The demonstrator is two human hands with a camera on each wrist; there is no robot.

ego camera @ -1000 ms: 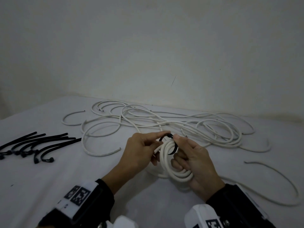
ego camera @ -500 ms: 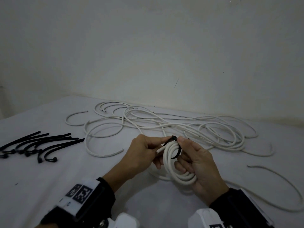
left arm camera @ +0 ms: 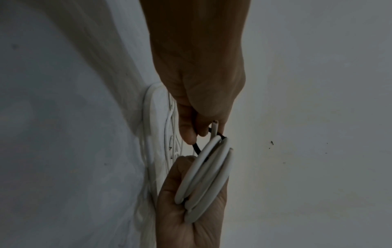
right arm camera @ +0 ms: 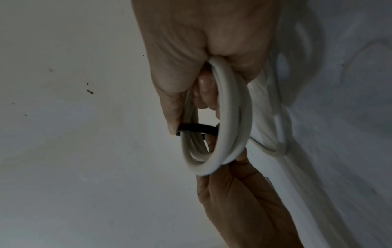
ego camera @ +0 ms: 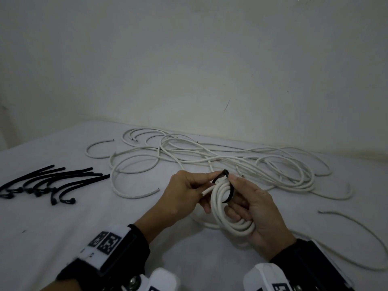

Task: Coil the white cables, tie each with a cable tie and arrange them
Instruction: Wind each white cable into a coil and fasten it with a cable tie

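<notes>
My right hand (ego camera: 259, 208) holds the coil (ego camera: 225, 208) upright above the desk (ego camera: 105, 217), with my fingers curled through its middle and the lower turns lying in my palm. In the right wrist view the white loops (right arm camera: 222, 117) hang from that grip, stacked side by side. A black tie (ego camera: 228, 191) is looped round the upper part of the coil. Its head sits at the top, where my right thumb tip presses against it.

My left hand (ego camera: 184, 194) pinches the tie's free end between thumb and forefinger, just left of the head. The cut end of the coil pokes out below that pinch, toward my left palm. The left wrist view shows the same: my fingers closed on the black strap (left arm camera: 197, 147), the white cable end beside them, and the coil (left arm camera: 203, 176) resting in the other hand.

Behind my hands, the loose cables (ego camera: 241, 162) lie tangled across the desk up to the wall (ego camera: 189, 59). One stray length (ego camera: 357, 232) curves along the right side. Well apart on the left, the spare ties (ego camera: 48, 181) lie in a fanned bunch, heads toward me.
</notes>
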